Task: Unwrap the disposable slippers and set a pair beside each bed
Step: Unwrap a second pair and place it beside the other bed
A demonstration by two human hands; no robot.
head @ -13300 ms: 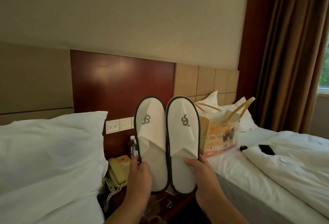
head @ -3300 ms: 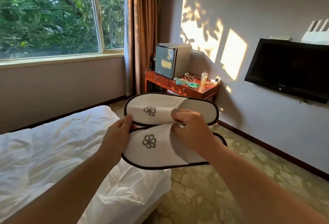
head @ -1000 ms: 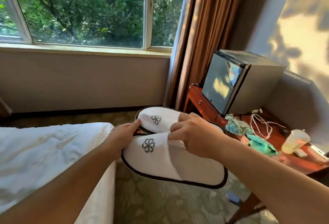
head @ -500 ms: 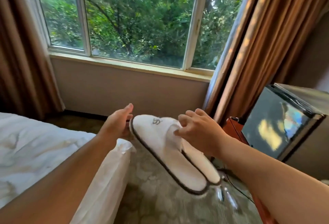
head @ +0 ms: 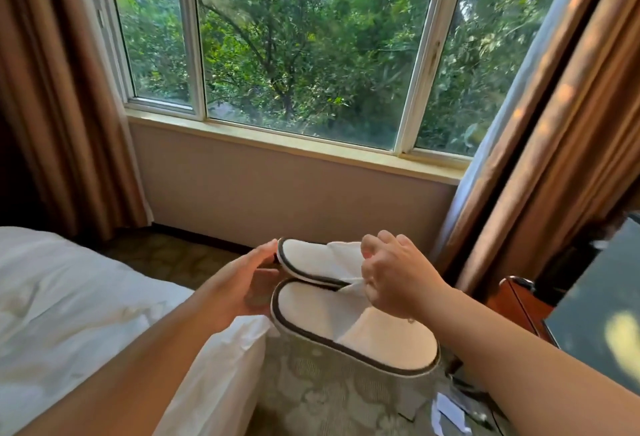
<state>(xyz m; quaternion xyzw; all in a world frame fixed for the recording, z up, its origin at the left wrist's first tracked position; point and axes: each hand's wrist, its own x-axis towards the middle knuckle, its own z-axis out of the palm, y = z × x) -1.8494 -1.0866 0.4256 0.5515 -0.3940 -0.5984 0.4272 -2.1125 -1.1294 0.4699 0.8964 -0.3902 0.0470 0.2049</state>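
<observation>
Head-camera footage looked across a hotel room toward a wide window [head: 304, 47], green trees filling the glass, brown curtains hanging at the far left [head: 59, 96] and at the right [head: 554, 144]. Both bare forearms reached forward from the near edge, and between them, held in the air above the patterned carpet [head: 332, 397], were two white disposable slippers with dark trim. The far slipper [head: 311, 260] lay behind the near slipper [head: 349, 321], their long edges touching or nearly so; both were unwrapped, soles down, toe ends pointing left. The right hand [head: 398, 279] was closed from above on the strap fabric where the two slippers met, thumb and fingertips pinched together on that white fold, the remaining fingers curled. The left hand [head: 249, 283] was open and flat, palm turned toward the slippers, its fingertips laid against the toe end of the far slipper; it steadied the pair without closing round anything. Just left of and below the slippers, the corner of a bed [head: 83, 314] with rumpled white linen filled the near left. At the right edge stood a reddish wooden cabinet [head: 516, 304] with a dark glossy object [head: 602, 297] on it, only partly in frame. Pale scraps, too blurred to identify, lay on the carpet at the near right [head: 450, 411].
</observation>
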